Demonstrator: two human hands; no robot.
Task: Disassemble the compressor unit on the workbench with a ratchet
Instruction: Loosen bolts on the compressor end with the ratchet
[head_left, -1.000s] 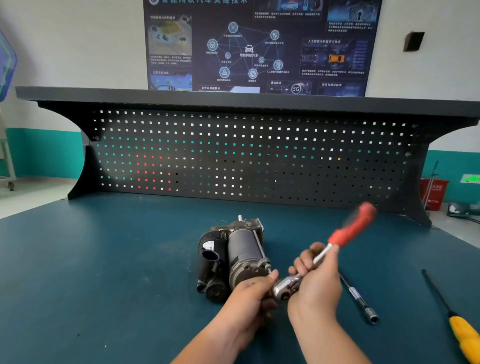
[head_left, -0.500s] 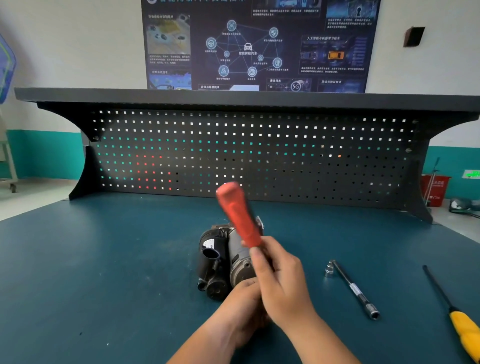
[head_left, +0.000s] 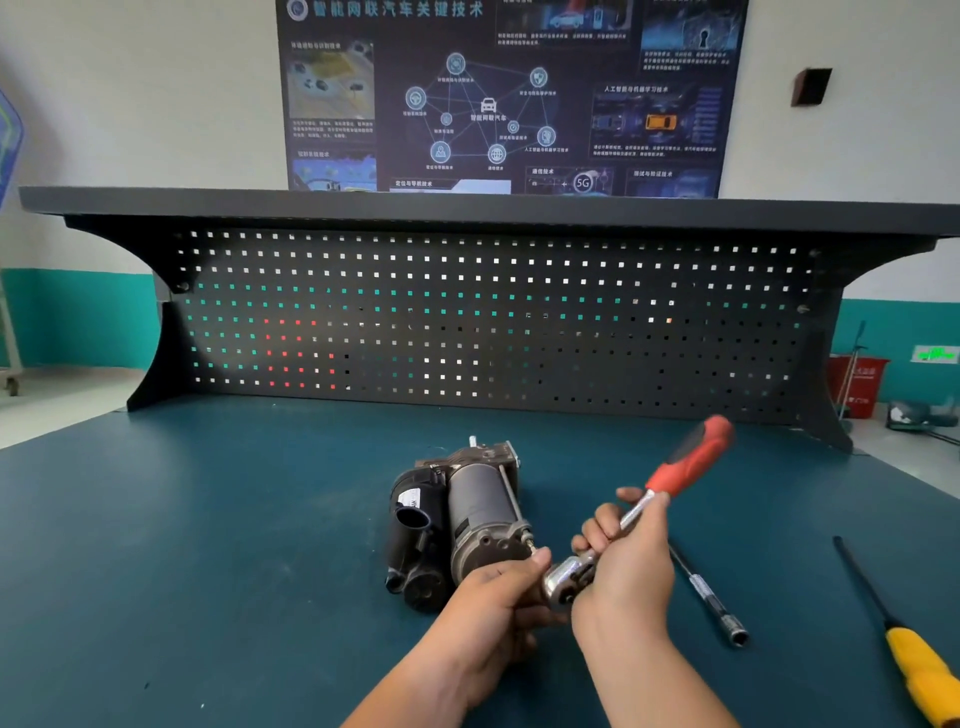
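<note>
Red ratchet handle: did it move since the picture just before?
Yes. The red ratchet handle swung rightward, from in front of the compressor to well right of it.

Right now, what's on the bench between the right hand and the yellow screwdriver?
In the head view, a steel extension bar lies on the bench between the right hand, gripping the ratchet, and the yellow screwdriver; otherwise bare mat.

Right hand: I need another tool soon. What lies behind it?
An extension bar lies on the workbench beyond the right hand, near end visible. The hand, gripping the ratchet, covers its far end.
</note>
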